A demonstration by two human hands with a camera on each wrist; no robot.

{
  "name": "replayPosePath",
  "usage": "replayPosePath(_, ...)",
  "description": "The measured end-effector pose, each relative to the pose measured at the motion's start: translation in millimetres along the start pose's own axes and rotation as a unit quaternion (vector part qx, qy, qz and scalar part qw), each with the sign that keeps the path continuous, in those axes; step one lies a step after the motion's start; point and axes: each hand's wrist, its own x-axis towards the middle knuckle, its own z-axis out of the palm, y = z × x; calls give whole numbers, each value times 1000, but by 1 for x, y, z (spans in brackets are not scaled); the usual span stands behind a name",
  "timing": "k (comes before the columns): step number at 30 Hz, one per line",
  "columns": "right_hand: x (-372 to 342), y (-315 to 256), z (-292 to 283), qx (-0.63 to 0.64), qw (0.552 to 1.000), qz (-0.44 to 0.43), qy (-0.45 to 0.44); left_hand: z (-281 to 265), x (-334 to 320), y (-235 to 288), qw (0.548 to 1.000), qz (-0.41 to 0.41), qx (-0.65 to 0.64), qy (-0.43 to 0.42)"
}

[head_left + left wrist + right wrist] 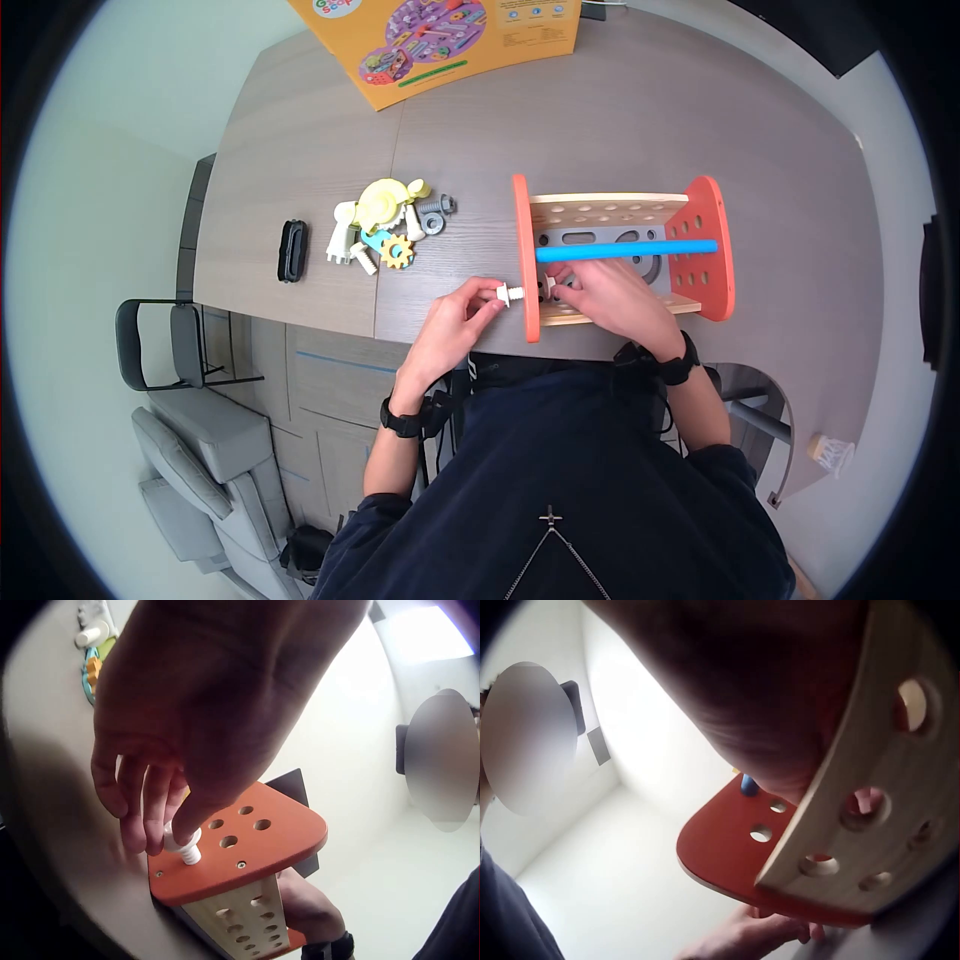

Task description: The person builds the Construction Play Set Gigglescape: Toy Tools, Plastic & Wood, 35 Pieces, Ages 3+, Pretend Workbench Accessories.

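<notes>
A toy toolbox has orange-red end panels (716, 285), pale wooden sides with round holes (832, 825) and a blue bar handle (630, 250). Outside its left end panel, my left hand (447, 328) pinches a white toy bolt (190, 853) by the head between thumb and fingers. The bolt's threaded shank points at the panel, its tip right at the surface. My right hand (615, 300) reaches under the blue bar into the box, fingertips close to the inner face of that panel. They pinch a small white nut-like piece (549, 286), partly hidden by the fingers.
Left of the box lies a pile of toy parts: a pale yellow round piece (382, 206), an orange gear (397, 252), grey pieces (434, 222) and a white bolt (364, 260). A black case (292, 251) lies further left. A yellow printed box (450, 50) stands at the back.
</notes>
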Motion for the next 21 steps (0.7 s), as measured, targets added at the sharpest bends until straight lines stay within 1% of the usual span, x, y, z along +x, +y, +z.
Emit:
replayPosePath(3, 7, -3, -1, 3, 999, 16, -44, 2, 2, 1, 999, -43, -9, -9)
replayPosePath(5, 9, -5, -3, 4, 997, 27, -73, 5, 6, -10, 999, -35, -26, -12)
replayPosePath(9, 14, 0, 2, -3, 996, 23, -81, 8, 7, -7, 997, -33, -66, -3)
replayPosePath(12, 15, -6, 1, -6, 995, 32, -90, 5, 10, -17, 988, -90, -124, -20)
replayPosePath(15, 16, -5, 2, 11, 996, 22, -88, 0, 9, -11, 984, -132, -109, -46)
replayPosePath(18, 16, -6, 1, 31, 995, 16, -97, -5, 10, -15, 979, -153, -98, -91)
replayPosePath(21, 19, -2, 3, 39, 992, 29, -113, -5, 11, -20, 980, -131, -116, -99)
